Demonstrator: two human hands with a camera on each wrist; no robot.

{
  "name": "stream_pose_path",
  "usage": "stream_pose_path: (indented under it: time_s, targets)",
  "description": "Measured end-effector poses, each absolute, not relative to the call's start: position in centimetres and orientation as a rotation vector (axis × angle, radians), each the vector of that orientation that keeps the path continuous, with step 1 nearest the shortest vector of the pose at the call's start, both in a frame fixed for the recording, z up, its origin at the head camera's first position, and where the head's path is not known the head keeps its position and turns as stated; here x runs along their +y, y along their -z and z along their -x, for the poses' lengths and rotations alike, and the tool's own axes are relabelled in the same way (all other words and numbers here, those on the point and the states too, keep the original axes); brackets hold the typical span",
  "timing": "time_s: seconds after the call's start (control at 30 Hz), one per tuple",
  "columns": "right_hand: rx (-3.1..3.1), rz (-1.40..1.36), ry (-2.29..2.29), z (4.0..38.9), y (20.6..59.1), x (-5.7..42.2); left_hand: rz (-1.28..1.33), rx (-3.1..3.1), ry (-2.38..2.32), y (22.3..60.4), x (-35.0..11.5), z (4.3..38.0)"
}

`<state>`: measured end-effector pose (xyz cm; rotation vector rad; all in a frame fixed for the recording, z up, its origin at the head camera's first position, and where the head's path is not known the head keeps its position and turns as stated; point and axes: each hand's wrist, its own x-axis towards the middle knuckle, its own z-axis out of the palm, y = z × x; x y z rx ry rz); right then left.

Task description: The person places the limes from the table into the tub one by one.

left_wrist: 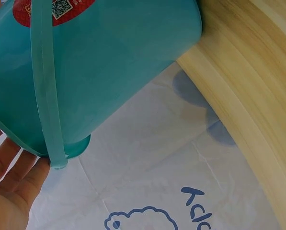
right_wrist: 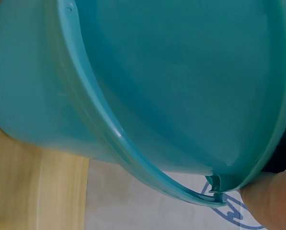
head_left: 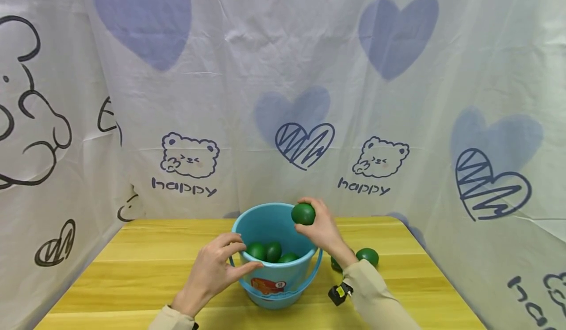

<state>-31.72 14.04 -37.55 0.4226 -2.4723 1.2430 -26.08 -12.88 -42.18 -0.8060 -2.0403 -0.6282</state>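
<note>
A light blue bucket stands on the table with several dark green oval fruits inside. My right hand pinches another green oval fruit between thumb and fingers, at the bucket's right rim. In the right wrist view, part of this hand shows beside the rim, and the held fruit is a dark, rough patch at the edge. The left hand rests on the left front rim, thumb and fingers spread apart. Its fingertips touch the rim near the handle joint in the left wrist view.
To the right of the bucket, partly behind my right forearm, lie more green fruits. The bucket's handle hangs down in front. A white printed cloth surrounds the yellow wooden table at the back and sides.
</note>
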Motion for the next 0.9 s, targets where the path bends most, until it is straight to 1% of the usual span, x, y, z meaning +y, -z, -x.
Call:
stream_pose_path:
  time_s: [0.33,0.57,0.9]
  targets:
    - [-2.483,-0.46,-1.22,32.02,37.46,13.69,0.803,-2.04,0.634,42.13,-12.92,26.07]
    - [-2.464,-0.553,-1.286,31.9,37.43,13.67,0.805,-2.033,0.635,42.17,-12.9,26.13]
    - [-2.393,-0.552,-1.418,31.43,37.76,14.35,0.799,-2.049,0.645,42.26,-12.85,26.07]
